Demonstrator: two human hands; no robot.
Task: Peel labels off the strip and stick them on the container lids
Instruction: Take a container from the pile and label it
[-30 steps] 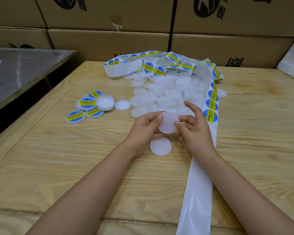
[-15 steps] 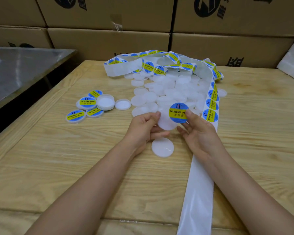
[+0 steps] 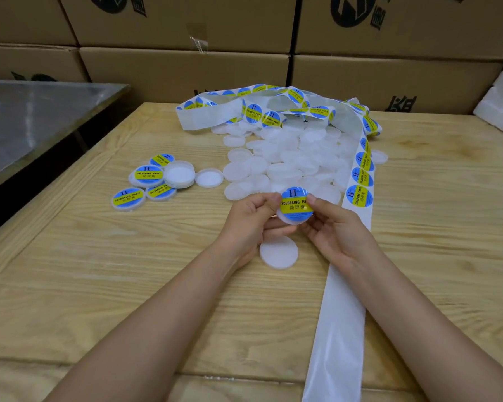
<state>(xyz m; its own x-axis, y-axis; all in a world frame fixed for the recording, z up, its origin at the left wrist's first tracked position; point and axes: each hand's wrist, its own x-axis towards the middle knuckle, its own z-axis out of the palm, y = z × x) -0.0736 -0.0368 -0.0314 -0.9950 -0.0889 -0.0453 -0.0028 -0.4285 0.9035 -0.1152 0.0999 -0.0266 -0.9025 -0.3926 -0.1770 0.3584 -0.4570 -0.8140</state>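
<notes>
Both hands (image 3: 251, 219) pinch the labelled lid (image 3: 295, 208) between them.

Blue-yellow label (image 3: 296, 205) on a white lid (image 3: 285, 219) mid-frame, label strip (image 3: 339, 329) trailing lower right, blank lids (image 3: 288, 161) piled above center.

A big wooden table (image 3: 105, 291) fills most of the view. It is light yellow-brown with wavy lines in the wood. Near the front edge there is a long line where two boards meet. Behind the table is a wall of brown cardboard boxes (image 3: 183, 72), stacked in rows. Some boxes have black marks (image 3: 353, 11) printed on them. One has clear tape (image 3: 199, 39) running down its front. On the left, near the wooden table, is a shiny gray metal table (image 3: 38, 117). At the far right sits a white foam block (image 3: 498, 103).
</notes>
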